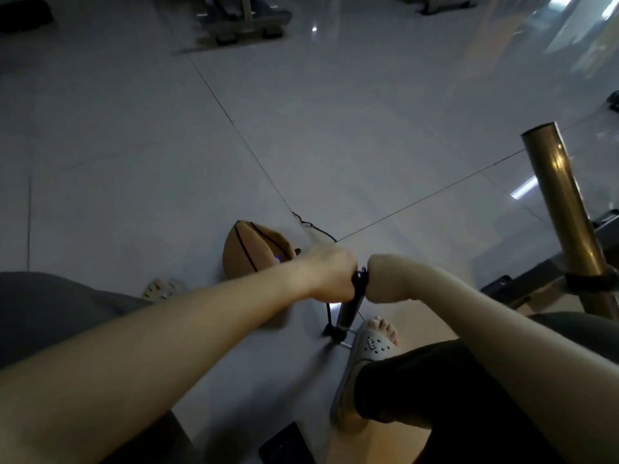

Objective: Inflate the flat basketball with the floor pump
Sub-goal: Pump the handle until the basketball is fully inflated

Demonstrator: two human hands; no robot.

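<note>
Fingers [343, 264] of left hand [326, 274] and right hand [385, 279] clamp the floor pump [348, 311] handle for pumping; a foot [376, 341] seemingly steadies its base beside the basketball [249, 254]

a brass-coloured post [562, 202] tilts at right above glossy grey floor tiles [368, 128], a dark frame [244, 25] far off.
</note>
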